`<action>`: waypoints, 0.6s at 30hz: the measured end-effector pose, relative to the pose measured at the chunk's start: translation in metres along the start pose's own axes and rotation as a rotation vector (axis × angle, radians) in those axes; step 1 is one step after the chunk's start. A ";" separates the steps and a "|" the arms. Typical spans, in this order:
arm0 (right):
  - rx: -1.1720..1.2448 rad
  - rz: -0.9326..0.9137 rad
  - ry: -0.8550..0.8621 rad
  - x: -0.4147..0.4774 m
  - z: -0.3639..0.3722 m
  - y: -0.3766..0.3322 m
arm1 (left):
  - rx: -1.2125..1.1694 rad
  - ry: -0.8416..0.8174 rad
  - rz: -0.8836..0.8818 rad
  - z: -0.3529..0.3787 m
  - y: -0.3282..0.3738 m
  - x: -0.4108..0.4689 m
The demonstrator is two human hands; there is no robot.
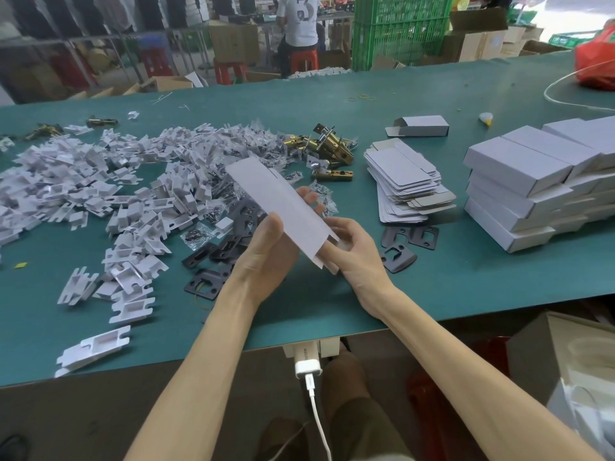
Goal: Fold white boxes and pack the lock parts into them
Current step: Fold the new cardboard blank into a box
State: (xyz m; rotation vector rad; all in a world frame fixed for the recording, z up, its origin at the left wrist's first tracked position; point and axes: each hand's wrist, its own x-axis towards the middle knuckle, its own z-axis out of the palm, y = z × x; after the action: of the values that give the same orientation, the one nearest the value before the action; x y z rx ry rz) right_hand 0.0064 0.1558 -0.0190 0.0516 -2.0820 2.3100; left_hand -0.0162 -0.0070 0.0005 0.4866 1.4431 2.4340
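Above the green table (432,287) I hold a flat white box blank (283,207), tilted with its far end up and to the left. My left hand (266,247) grips its left edge, thumb on top and fingertips showing past the right side. My right hand (356,247) holds the near end from below, fingers curled under the flaps. Brass latch bolts (332,144) lie beyond, black strike plates (406,241) sit near my hands, and small bags of screws (196,234) are scattered about.
A big heap of white card inserts (100,194) covers the left of the table. A stack of flat box blanks (406,188) and one folded open box (419,126) lie right of centre. Finished white boxes (532,188) are piled at right. A person works at the back.
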 end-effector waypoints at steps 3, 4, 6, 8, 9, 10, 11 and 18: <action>-0.020 -0.059 0.017 -0.001 0.001 -0.001 | 0.031 0.007 -0.042 0.003 -0.001 0.002; -0.029 -0.078 0.018 -0.001 0.001 -0.002 | 0.035 0.037 -0.050 0.004 -0.001 0.004; -0.063 -0.110 0.011 -0.001 0.001 -0.002 | 0.029 0.113 -0.047 0.004 -0.003 0.007; -0.071 -0.114 0.001 -0.001 0.002 -0.001 | 0.041 0.137 -0.032 0.002 -0.004 0.008; -0.075 -0.108 0.005 0.000 0.002 0.000 | 0.056 0.130 -0.029 0.002 -0.004 0.007; -0.084 -0.099 0.012 0.000 0.002 0.001 | 0.069 0.122 -0.029 0.003 -0.004 0.006; -0.093 -0.087 0.021 0.000 0.002 0.002 | 0.077 0.117 -0.030 0.004 -0.003 0.005; -0.136 -0.047 0.051 0.001 0.002 0.003 | 0.080 0.156 -0.025 0.003 -0.003 0.003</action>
State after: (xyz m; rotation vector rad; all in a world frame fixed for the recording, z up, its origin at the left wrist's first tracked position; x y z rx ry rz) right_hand 0.0053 0.1540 -0.0215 0.0380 -2.1819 2.1149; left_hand -0.0172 -0.0021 -0.0007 0.2991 1.6030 2.4493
